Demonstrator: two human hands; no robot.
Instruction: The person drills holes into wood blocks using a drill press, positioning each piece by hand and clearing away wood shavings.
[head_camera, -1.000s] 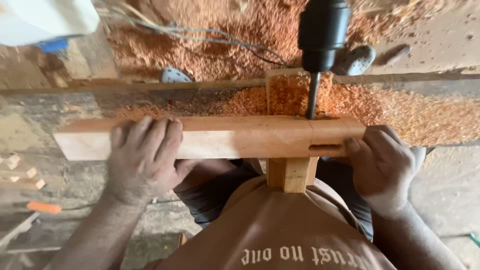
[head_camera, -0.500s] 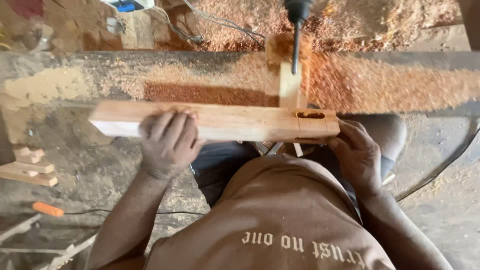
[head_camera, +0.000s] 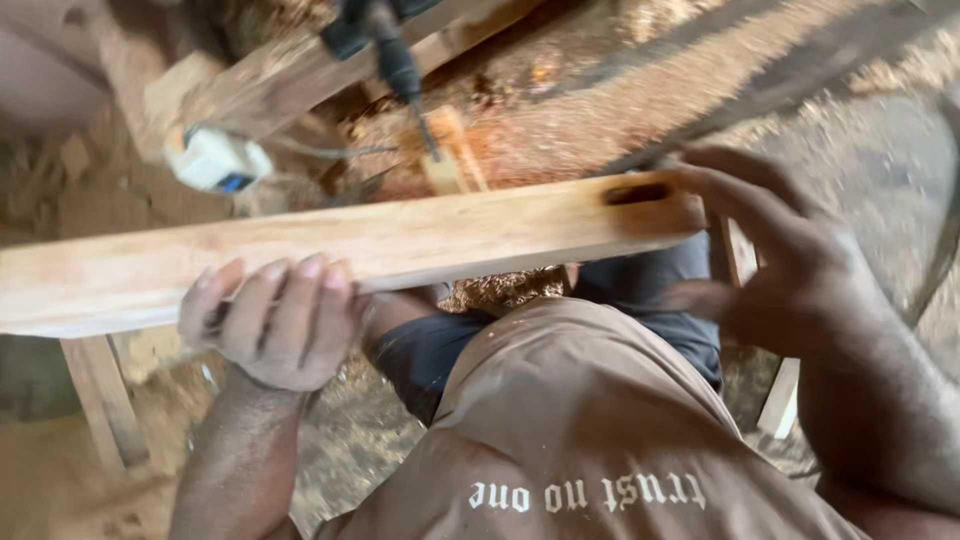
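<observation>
A long pale wooden board (head_camera: 420, 240) runs across the view, tilted up to the right, with a dark slot (head_camera: 640, 192) cut near its right end. My left hand (head_camera: 275, 320) grips the board's near edge left of middle, fingers curled over the top. My right hand (head_camera: 790, 250), blurred by motion, is at the board's right end with fingers spread around it beside the slot. Above the board a dark drill bit (head_camera: 405, 75) on a machine points down toward a small wooden block (head_camera: 452, 160).
Orange sawdust (head_camera: 600, 100) covers the bench behind the board. A white box with a blue part (head_camera: 215, 160) and cables lies at upper left. Wooden legs (head_camera: 100, 400) stand at lower left, another pale piece (head_camera: 780, 395) at right. My brown shirt fills the bottom.
The board has been drawn off the bench away from the drill bit and tilted, now held over my lap. The view has swung left and closer.
</observation>
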